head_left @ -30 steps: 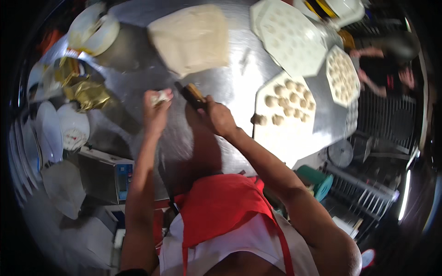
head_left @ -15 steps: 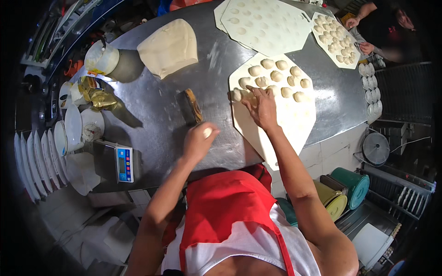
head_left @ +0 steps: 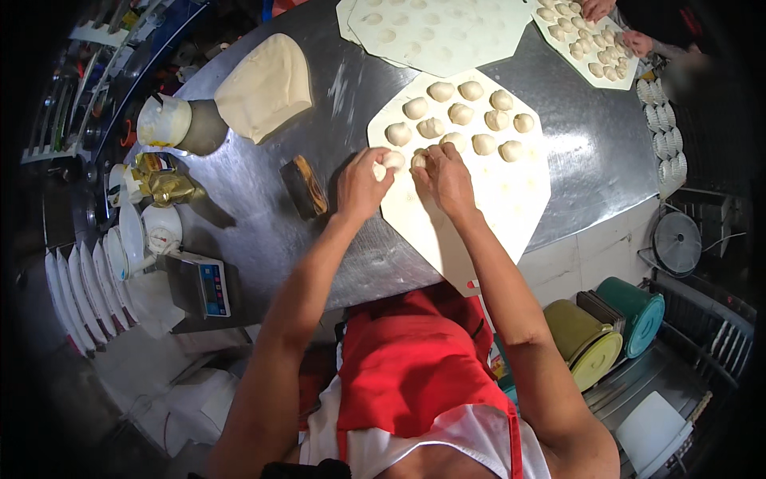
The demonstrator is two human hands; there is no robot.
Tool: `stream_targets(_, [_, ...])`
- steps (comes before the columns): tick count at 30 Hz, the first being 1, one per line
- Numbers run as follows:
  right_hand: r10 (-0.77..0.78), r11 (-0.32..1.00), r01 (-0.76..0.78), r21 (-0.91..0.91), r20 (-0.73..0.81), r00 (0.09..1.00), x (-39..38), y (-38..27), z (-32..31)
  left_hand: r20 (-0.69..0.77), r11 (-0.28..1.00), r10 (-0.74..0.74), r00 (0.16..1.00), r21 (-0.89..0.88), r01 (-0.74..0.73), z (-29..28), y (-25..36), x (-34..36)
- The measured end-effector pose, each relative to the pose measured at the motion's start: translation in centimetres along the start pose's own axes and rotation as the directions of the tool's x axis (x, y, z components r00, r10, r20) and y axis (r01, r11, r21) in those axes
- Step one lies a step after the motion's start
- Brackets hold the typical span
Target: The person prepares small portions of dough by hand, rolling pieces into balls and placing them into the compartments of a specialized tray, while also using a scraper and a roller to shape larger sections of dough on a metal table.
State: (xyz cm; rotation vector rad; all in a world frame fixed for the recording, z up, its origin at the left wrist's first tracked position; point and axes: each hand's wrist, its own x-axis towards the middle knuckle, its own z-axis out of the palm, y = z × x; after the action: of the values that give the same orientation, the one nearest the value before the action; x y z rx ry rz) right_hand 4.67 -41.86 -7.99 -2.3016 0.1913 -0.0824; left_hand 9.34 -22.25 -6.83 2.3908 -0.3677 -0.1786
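My left hand (head_left: 363,187) is at the left edge of a cream, many-sided board (head_left: 507,203). Its fingers are closed on a small dough ball (head_left: 379,171), mostly covered by them, right beside another dough ball (head_left: 392,160) on the board. Over the board, my right hand (head_left: 448,182) pinches a dough ball (head_left: 419,161), which its fingertips partly hide. Several round dough balls (head_left: 460,113) sit in loose rows beyond both hands. Left of my left hand, a bench scraper (head_left: 306,187) with a wooden grip lies on the metal table (head_left: 343,271).
A large dough slab (head_left: 263,88) lies at the far left. A digital scale (head_left: 211,286), a white bucket (head_left: 163,121) and a gold packet (head_left: 169,188) stand along the left. More boards (head_left: 447,36) are stacked behind. At far right, another person's hands (head_left: 637,42) touch a filled board (head_left: 586,48).
My left hand has moved forward and right with its dough ball, from the table to the board's edge. My right hand has drawn back slightly and now pinches a ball.
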Motion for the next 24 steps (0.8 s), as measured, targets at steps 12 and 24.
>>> stream_targets(12, [0.210, 0.854, -0.285, 0.434, 0.214, 0.954, -6.8, -5.4, -0.3, 0.143, 0.996, 0.037, 0.989, -0.087, -0.024, -5.2, -2.4, -7.7])
stream_targets(24, [-0.092, 0.929, 0.048, 0.367, 0.103, 0.990, -13.5, -25.4, 2.5, 0.705, 0.617, 0.281, 0.651, -0.652, 0.440, -18.4, -6.3, -14.8])
